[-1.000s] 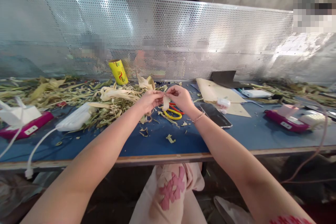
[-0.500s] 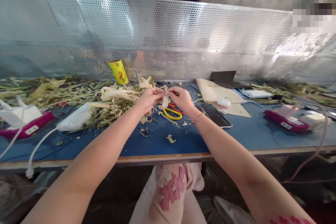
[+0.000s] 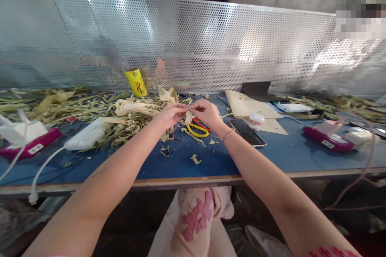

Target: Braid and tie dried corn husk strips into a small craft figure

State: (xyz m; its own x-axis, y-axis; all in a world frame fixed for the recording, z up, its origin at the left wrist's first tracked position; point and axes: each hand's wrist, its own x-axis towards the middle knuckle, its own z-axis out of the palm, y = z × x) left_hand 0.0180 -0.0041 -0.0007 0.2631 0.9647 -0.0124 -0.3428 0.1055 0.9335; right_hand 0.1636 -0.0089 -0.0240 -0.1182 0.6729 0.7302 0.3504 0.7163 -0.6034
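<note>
Over the blue table [image 3: 181,164], my left hand [image 3: 172,115] and my right hand [image 3: 205,112] meet fingertip to fingertip. Both pinch a small pale strip of husk [image 3: 188,117], which hangs down between them. Just beneath lie scissors with yellow and red handles [image 3: 198,130], partly hidden by my right hand. A heap of dry husks [image 3: 129,122] reaches close to my left hand. To the right of my right wrist rests a dark phone [image 3: 247,132].
A yellow roll [image 3: 136,82] stands behind the husks, before a perforated metal screen [image 3: 187,28]. White power strip [image 3: 86,136] and magenta sockets [image 3: 31,144] lie left; another magenta socket [image 3: 330,139] and brown paper [image 3: 251,106] lie right. Husk scraps [image 3: 196,159] lie in front.
My fingertips have closed in slightly and shifted a little to the left, and the hanging strip shows less of its length. Other objects have stayed in place.
</note>
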